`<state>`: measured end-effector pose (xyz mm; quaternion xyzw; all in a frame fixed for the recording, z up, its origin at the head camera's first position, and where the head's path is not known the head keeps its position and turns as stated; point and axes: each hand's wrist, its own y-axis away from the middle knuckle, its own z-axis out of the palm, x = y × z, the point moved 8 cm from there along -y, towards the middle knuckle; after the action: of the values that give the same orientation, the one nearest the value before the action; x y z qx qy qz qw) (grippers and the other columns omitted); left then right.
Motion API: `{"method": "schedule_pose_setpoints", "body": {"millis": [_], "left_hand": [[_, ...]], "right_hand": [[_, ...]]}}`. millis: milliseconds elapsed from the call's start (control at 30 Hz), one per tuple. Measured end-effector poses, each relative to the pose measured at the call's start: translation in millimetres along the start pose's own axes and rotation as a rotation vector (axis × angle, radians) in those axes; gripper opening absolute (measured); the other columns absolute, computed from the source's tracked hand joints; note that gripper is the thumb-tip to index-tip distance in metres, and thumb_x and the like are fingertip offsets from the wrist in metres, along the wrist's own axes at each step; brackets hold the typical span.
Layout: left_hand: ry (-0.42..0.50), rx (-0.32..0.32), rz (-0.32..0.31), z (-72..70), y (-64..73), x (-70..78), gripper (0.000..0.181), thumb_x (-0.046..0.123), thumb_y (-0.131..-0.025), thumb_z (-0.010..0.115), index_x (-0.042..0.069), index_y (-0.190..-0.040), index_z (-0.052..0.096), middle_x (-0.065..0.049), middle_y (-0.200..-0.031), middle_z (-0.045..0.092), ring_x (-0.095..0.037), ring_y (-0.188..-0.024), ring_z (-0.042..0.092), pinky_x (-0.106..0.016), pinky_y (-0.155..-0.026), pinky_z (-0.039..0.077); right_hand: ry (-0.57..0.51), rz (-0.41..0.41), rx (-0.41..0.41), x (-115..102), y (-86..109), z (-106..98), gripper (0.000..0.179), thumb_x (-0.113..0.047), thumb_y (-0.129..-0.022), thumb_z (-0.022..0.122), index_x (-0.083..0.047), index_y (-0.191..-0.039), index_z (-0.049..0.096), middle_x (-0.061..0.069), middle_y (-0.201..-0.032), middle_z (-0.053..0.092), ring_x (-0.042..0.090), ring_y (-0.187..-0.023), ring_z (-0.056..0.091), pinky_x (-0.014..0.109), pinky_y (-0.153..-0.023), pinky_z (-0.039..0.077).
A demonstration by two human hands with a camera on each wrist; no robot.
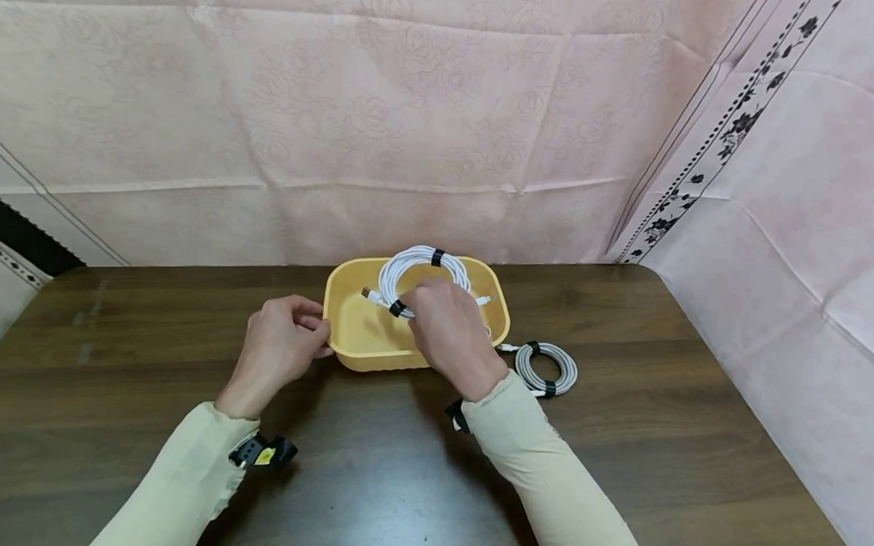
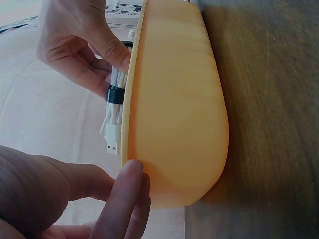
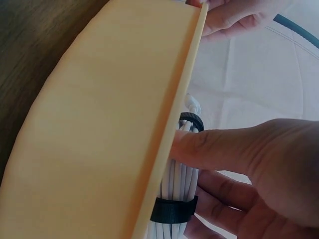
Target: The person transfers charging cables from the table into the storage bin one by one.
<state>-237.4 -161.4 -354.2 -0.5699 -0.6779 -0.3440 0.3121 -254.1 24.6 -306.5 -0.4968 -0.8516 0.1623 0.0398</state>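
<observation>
A yellow plastic bin (image 1: 371,362) with rounded corners rests on the table near the wall. My left hand (image 1: 278,343) pinches the rim at its left end, with fingertips (image 2: 130,181) against the outer wall. Over the bin, my right hand (image 1: 448,332) grips a coiled white USB cable (image 1: 392,274) bound with black straps. Its thumb (image 3: 199,147) presses on the coil between two straps, and the other fingers curl behind. The USB plug (image 2: 112,144) hangs at the coil's left side. Part of the bin's inside is hidden by the right hand.
Just right of the bin, a second coiled cable (image 1: 566,369), greyish white with black straps, lies on the wooden table (image 1: 696,456). A patterned pink cloth wall (image 1: 385,136) stands right behind the bin, and another cloth wall (image 1: 824,205) rises along the right.
</observation>
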Motion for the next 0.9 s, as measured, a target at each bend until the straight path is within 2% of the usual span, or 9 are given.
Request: {"method": "schedule_pose_setpoints", "body": {"millis": [300, 600, 900], "left_hand": [[0.005, -0.009, -0.001, 0.8, -0.1, 0.0, 0.032, 0.012, -0.098, 0.060, -0.004, -0.125, 0.062, -0.021, -0.106, 0.070, -0.012, -0.071, 0.073, -0.031, -0.072, 0.065], [-0.008, -0.006, -0.007, 0.0, -1.1, -1.0, 0.032, 0.012, -0.099, 0.059, -0.003, -0.126, 0.062, -0.021, -0.107, 0.071, -0.011, -0.071, 0.073, -0.028, -0.070, 0.065], [-0.011, -0.009, -0.010, 1.1, -1.4, -0.5, 0.032, 0.013, -0.099, 0.059, -0.003, -0.127, 0.061, -0.021, -0.108, 0.070, -0.011, -0.072, 0.073, -0.032, -0.073, 0.065]], "right_hand": [[0.009, -0.020, -0.004, -5, -2.0, 3, 0.023, 0.005, -0.083, 0.065, -0.015, -0.080, 0.075, 0.001, -0.078, 0.067, 0.020, -0.073, 0.066, 0.036, -0.058, 0.054], [-0.006, -0.037, -0.009, -9, -4.3, 6, 0.024, 0.007, -0.083, 0.062, -0.014, -0.078, 0.074, 0.002, -0.077, 0.066, 0.021, -0.073, 0.067, 0.036, -0.058, 0.054], [-0.013, -0.026, -0.015, -12, -6.0, 9, 0.024, 0.007, -0.083, 0.064, -0.015, -0.079, 0.074, 0.001, -0.076, 0.066, 0.020, -0.073, 0.067, 0.035, -0.059, 0.055]]}}
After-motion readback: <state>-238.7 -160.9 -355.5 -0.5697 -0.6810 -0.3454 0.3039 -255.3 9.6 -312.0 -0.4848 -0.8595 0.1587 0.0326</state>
